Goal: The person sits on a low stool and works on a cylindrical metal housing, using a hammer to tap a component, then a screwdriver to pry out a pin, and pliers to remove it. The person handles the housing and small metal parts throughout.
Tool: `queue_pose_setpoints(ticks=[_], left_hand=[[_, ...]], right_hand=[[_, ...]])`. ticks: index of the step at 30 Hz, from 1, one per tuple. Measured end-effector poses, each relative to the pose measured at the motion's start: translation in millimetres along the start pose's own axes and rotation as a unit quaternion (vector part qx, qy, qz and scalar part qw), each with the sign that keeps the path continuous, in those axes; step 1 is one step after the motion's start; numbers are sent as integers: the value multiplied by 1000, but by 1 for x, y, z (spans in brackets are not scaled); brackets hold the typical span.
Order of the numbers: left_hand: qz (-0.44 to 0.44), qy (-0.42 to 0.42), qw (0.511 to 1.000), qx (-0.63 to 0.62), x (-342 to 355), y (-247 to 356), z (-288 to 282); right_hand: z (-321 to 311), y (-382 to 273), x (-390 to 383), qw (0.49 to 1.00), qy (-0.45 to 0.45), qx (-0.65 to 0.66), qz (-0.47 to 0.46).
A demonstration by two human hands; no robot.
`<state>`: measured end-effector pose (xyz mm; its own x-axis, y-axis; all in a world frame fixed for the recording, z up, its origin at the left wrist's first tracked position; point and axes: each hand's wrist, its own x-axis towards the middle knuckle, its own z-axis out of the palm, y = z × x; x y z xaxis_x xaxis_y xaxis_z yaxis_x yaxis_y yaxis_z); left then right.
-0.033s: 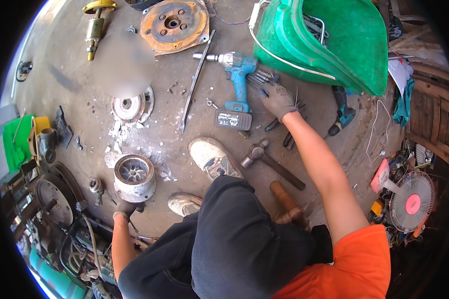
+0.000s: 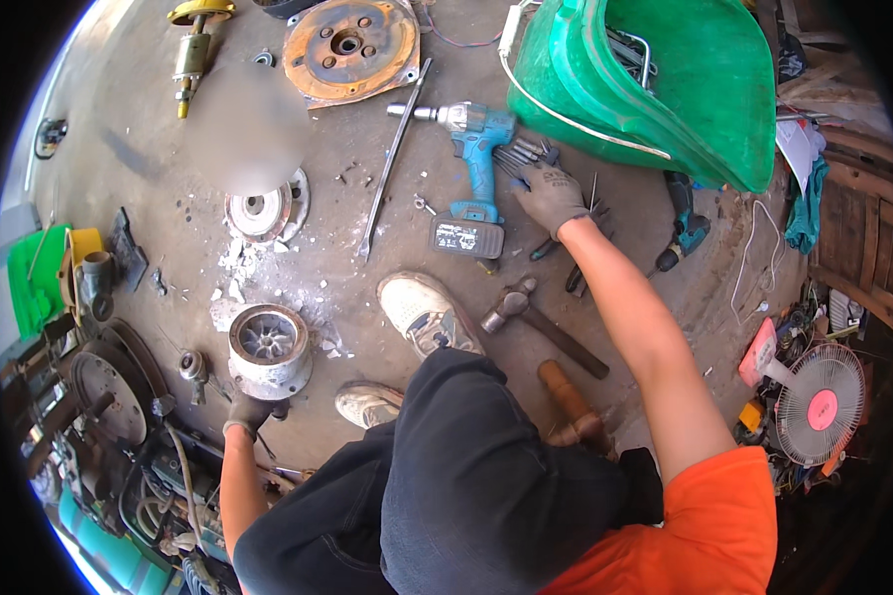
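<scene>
Over the head feed, I had the grey-gloved left hand (image 2: 249,411) against the base of a white, round metal housing (image 2: 271,375) on the concrete floor (image 2: 332,226), the right hand (image 2: 553,198) at slim grey metal rods (image 2: 516,152); I couldn't tell if either gripped. The housing looked heavy, rigid, best held underneath.

The round metal housing (image 2: 270,375) stood upright on the floor (image 2: 352,218) at your left hand (image 2: 251,410), its open mouth facing up. Its outer wall was pale and whitish, dulled by grime, and its rim showed a brownish, rusty ring. Inside sat a grey wheel (image 2: 268,339) with vanes spreading from the centre. Beneath your right hand (image 2: 554,196), several slim, dark metal rods (image 2: 519,154) lay bunched roughly side by side (your glove hid some of them), their visible ends fanning slightly apart.
</scene>
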<state>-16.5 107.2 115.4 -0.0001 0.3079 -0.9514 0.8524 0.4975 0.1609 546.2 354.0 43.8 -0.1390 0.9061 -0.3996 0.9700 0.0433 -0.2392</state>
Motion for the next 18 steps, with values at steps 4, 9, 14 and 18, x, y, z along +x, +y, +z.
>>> queue_pose_setpoints(ticks=[4,9,14,18], left_hand=[[-10,171,984,-49,-43,-46,-5],[-86,162,982,35,-133,4,-70],[-37,208,974,84,-151,44,-120],[71,217,970,-80,-97,97,-146]], right_hand=[[21,-7,24,997,-20,-63,40],[19,-4,32,991,-94,-21,94],[-7,17,-3,986,-28,105,122],[-39,-50,-56,869,-22,487,86]])
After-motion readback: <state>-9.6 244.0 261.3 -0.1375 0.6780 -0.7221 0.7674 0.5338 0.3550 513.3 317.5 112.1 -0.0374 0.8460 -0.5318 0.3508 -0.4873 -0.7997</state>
